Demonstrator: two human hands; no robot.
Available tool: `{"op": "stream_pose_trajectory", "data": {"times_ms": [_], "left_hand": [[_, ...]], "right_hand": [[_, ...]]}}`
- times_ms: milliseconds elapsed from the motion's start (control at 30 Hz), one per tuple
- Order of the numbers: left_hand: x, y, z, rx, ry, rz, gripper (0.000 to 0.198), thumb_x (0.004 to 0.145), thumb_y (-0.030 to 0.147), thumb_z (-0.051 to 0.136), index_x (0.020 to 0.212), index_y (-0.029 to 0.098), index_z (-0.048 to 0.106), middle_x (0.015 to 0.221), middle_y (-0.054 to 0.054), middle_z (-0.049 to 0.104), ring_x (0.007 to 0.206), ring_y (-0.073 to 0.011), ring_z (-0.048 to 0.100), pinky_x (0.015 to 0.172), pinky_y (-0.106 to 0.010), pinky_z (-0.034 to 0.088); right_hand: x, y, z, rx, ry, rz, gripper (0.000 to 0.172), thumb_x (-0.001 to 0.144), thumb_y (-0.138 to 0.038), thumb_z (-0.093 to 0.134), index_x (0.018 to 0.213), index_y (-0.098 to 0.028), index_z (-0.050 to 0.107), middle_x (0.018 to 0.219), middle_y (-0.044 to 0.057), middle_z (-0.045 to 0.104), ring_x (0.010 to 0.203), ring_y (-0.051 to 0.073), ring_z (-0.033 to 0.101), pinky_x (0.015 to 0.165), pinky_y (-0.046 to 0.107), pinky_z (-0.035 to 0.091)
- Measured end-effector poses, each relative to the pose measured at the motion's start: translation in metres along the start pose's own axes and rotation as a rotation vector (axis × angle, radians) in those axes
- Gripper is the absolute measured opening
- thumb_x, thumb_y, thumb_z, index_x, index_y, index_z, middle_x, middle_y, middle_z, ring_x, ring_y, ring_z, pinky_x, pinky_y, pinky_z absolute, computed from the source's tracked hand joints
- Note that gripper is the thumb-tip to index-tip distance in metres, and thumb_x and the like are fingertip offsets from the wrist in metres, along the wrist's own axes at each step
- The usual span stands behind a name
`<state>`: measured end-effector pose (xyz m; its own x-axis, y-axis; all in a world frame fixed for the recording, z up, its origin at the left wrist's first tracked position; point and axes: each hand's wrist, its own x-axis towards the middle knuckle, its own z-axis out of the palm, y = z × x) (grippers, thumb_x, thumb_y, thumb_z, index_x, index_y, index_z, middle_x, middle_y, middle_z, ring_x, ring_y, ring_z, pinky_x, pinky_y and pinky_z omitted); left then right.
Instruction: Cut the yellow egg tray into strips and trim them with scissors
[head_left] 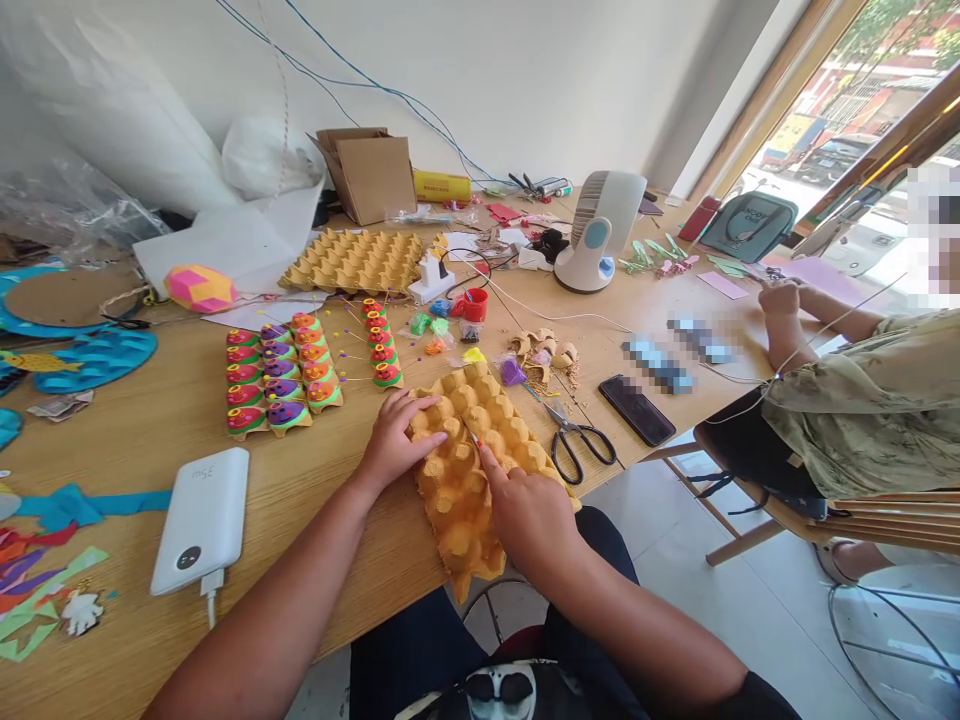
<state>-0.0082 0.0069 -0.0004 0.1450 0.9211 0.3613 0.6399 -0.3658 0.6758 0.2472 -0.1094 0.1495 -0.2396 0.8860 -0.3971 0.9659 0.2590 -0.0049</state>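
Tray of yellow pulp under two hands

From my distant seat I looked down on a yellow egg tray [446,475] at the near edge of the bench [390,540], bumps upward, its closest corner jutting past the edge above the lap. The left hand [397,438] lay over its left side toward the far end, fingers apart and resting on the pulp. The right hand [536,515] had its fingers clamped on a slim tool [472,434], apparently a knife, whose tip met the tray among the bumps; the grip hid most of the handle.

I judged the tray to be very light, fairly stiff as a sheet, but easy to dent or tear at any single bump. Its rough, matt skin did not look slippery. I favoured a spread hold along the outer rim over a pinch on a peak, and I mistrusted the overhanging end, which might bend under pressure.

Scissors [568,424] crowded the right edge; I could not tell whether they touched it. Torn pulp scraps [545,350] and a purple bag [514,371] cluttered the space off the far right side, with a phone [637,410] farther right. Painted cups [280,368] stood in rows beyond the left hand, and a white power bank [202,515] flanked the left forearm. A co-worker [892,400] sat well apart at the right.
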Motion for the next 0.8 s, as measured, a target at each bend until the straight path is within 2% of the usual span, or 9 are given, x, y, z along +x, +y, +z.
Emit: {"op": "stream_pose_trajectory", "data": {"times_ms": [333,600,800], "left_hand": [[-0.0003,-0.0004,0.0012,-0.013,-0.006,-0.013,0.058,0.090,0.047,0.088,0.146,0.031,0.081,0.150,-0.011,0.079,0.159,-0.0427,0.056,0.140,-0.066,0.042],[-0.0007,-0.0011,0.0011,0.006,-0.014,-0.013,0.059,0.091,0.047,0.089,0.147,0.031,0.081,0.155,-0.011,0.077,0.162,-0.0426,0.055,0.142,-0.064,0.041],[-0.0011,0.0009,0.0012,-0.010,-0.018,-0.034,0.060,0.090,0.047,0.089,0.147,0.031,0.081,0.156,-0.012,0.076,0.165,-0.0441,0.053,0.142,-0.066,0.040]], "right_hand": [[0.0000,-0.0036,-0.0047,-0.013,-0.031,-0.015,0.083,0.112,-0.007,0.048,0.192,-0.025,0.034,0.120,0.018,0.088,0.105,0.029,0.090,0.079,0.036,0.063],[0.0028,-0.0047,-0.0075,0.000,-0.041,-0.006,0.082,0.114,-0.008,0.049,0.193,-0.025,0.032,0.123,0.018,0.088,0.110,0.029,0.090,0.084,0.036,0.064],[-0.0031,-0.0017,-0.0059,-0.001,-0.062,0.002,0.083,0.114,-0.010,0.048,0.193,-0.025,0.029,0.125,0.018,0.088,0.109,0.030,0.089,0.083,0.037,0.064]]}}
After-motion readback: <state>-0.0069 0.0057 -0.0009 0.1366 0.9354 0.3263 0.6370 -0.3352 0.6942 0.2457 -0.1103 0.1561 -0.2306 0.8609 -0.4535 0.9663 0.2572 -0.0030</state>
